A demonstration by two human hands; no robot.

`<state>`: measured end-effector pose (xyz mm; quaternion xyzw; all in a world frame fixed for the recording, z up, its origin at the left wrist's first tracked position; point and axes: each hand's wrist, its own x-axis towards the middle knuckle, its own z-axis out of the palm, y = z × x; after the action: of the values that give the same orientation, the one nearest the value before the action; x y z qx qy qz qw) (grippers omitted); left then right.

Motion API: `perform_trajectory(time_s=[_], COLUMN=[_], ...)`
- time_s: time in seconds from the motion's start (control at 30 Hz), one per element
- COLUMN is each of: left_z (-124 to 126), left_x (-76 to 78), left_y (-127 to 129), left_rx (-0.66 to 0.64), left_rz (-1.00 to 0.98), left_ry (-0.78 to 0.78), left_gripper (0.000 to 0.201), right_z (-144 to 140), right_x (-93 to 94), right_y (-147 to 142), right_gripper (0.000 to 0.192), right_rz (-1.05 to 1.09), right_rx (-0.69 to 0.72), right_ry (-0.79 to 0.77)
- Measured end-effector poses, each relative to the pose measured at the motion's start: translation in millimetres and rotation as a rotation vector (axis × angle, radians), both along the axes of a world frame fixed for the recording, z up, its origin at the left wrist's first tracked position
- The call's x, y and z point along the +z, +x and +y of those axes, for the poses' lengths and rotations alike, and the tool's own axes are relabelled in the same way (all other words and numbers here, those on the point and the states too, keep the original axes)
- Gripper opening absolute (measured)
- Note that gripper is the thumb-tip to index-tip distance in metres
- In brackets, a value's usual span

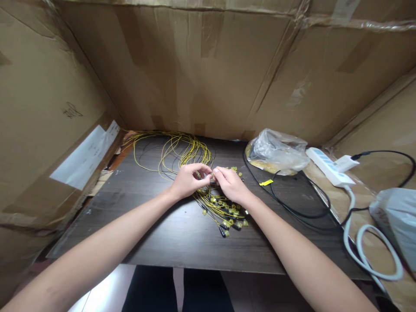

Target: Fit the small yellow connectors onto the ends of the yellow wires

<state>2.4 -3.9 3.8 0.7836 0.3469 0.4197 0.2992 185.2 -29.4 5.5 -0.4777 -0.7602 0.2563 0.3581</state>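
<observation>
Over the middle of the dark table, my left hand (pixel 191 180) and my right hand (pixel 230 184) meet at their fingertips, both closed in a pinch. Between them shows a small yellowish piece (pixel 212 175), mostly hidden by the fingers. A bundle of thin yellow wires (pixel 195 149) loops behind my left hand and runs on beneath both hands. Its near ends fan out below my right hand, with black sleeves (pixel 223 231) and small yellow end pieces (pixel 228 222). A few more yellow pieces (pixel 234 168) lie just beyond my right hand.
Cardboard walls (pixel 195 78) enclose the dark table (pixel 156 234) at the back and sides. To the right are a clear plastic bag (pixel 276 149), a black cable (pixel 292 210) with a yellow tag (pixel 266 183), a white power strip (pixel 329 167) and a whitish bag (pixel 398 221).
</observation>
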Motion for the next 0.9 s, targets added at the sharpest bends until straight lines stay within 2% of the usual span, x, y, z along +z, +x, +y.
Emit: perform_trajectory(time_s=[0.2, 0.4, 0.5, 0.67, 0.9], left_z=[2.7, 0.3, 0.7, 2.4, 0.7], left_x=[-2.1, 0.2, -0.2, -0.9, 0.8], left_y=[-0.3, -0.5, -0.2, 0.3, 0.7], left_rx=[0.002, -0.024, -0.005, 0.014, -0.007], left_rz=[-0.037, 0.003, 0.001, -0.025, -0.012], left_ry=[-0.063, -0.005, -0.018, -0.057, -0.036], left_gripper=[0.014, 0.012, 0.013, 0.016, 0.014], right_z=[-1.4, 1.5, 0.8, -2.6, -1.5], right_x=[3.1, -1.8, 0.1, 5.2, 0.8], right_y=[1.8, 1.5, 1.2, 1.0, -0.2], right_gripper=[0.016, 0.039, 0.037, 0.017, 0.039], right_rz=[0.011, 0.066, 0.071, 0.071, 0.043], right_rx=[-0.003, 0.034, 0.02, -0.02, 0.017], right_ry=[0.054, -0.042, -0.034, -0.001, -0.038])
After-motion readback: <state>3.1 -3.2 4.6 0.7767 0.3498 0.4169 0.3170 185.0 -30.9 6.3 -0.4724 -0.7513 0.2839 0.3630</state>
